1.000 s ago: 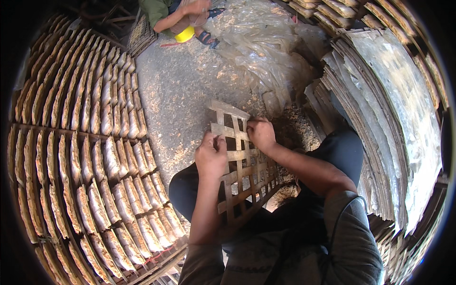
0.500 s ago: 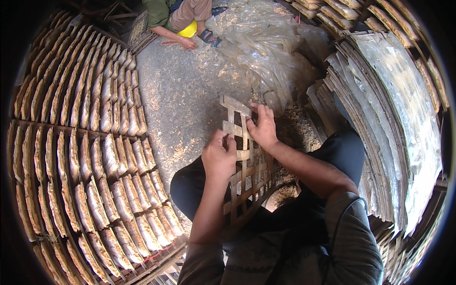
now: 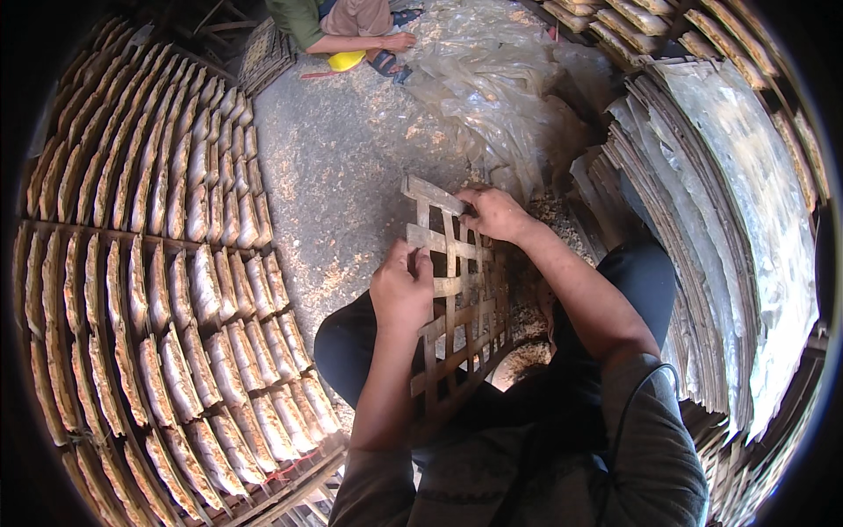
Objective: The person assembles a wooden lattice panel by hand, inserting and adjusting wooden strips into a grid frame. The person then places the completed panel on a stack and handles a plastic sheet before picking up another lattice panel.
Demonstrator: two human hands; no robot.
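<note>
A woven bamboo lattice panel (image 3: 452, 285) stands tilted between my knees, its open squares facing partly left. My left hand (image 3: 403, 286) is closed on the panel's left side, pinching a flat strip near the upper end. My right hand (image 3: 493, 213) grips the far top corner, with its fingers curled over the end of the top strip (image 3: 430, 193). The lower part of the lattice runs down into the shadow of my lap, where its end is hidden.
Racks of pale, brown-edged slabs (image 3: 189, 369) rise on the left. A stack of thin sheets with translucent plastic (image 3: 733, 202) stands right. Crumpled plastic sheeting (image 3: 492, 114) lies ahead. At the far end, another person's hand (image 3: 399, 41) is near a yellow object (image 3: 346, 61).
My right hand has turned and curled over the strip's end, with its fingers now pointing left. My left hand barely moves. The other person's hand has shifted right, off the floor.
</note>
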